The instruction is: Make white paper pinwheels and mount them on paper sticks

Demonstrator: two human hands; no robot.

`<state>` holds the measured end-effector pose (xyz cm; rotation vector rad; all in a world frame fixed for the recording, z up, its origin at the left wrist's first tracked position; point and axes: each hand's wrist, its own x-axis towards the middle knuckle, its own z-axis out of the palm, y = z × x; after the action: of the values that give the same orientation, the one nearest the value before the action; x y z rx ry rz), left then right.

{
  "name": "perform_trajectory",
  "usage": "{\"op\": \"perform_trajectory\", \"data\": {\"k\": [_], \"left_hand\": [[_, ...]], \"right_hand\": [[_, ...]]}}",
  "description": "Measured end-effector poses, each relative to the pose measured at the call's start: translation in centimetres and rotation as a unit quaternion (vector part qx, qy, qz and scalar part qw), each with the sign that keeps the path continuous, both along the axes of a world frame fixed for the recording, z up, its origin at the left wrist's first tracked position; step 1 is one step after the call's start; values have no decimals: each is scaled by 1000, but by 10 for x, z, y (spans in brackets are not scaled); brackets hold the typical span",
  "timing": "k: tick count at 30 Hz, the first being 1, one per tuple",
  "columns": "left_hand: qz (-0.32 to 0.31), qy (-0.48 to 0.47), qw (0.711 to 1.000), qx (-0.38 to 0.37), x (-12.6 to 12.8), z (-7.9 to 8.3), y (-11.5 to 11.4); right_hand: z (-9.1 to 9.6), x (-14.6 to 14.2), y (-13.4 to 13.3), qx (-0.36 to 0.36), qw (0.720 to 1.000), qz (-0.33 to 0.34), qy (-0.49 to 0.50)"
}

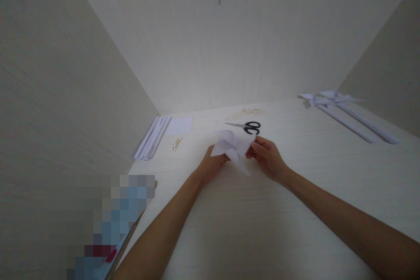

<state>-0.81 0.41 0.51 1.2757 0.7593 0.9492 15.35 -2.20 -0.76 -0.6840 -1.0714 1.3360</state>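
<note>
A white paper pinwheel (pixel 232 146) with curved blades is held up between my two hands, above the table. My left hand (pixel 211 164) is closed on it from the left and below, its fingers partly hidden behind the blades. On the other side, my right hand (pixel 266 155) pinches the right blade between thumb and fingers. Just beyond the pinwheel lie scissors (pixel 247 126) with black handles, their blades pointing left.
Rolled white paper sticks (pixel 153 138) lie at the left, beside a paper square (pixel 180 125) and several small thin sticks (pixel 177 143). Two pinwheels on paper sticks (pixel 348 118) rest at the far right. Light brown scraps (pixel 252 111) lie near the wall (pixel 229 52), which carries two hooks.
</note>
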Motion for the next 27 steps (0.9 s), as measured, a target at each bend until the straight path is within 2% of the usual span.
{"op": "perform_trajectory", "data": {"k": [3,5,11,20,23,27], "left_hand": [[15,42,998,32,-1,2,-1],[3,45,999,23,0,3,-2],[-42,25,999,-5,4,4,-3],[-64,55,996,5,4,5,-6],[-46,69,997,3,5,6,-6],[-29,61,998,-2,5,4,-4]], "right_hand": [[0,-1,0,-34,999,10,28],[0,-2,0,-43,998,21,30],[-2,-4,-2,-22,999,44,-9],[-7,-2,0,-27,999,27,-21],[-8,-2,0,-22,999,21,-30],[-7,-3,0,-22,998,46,-29]]}}
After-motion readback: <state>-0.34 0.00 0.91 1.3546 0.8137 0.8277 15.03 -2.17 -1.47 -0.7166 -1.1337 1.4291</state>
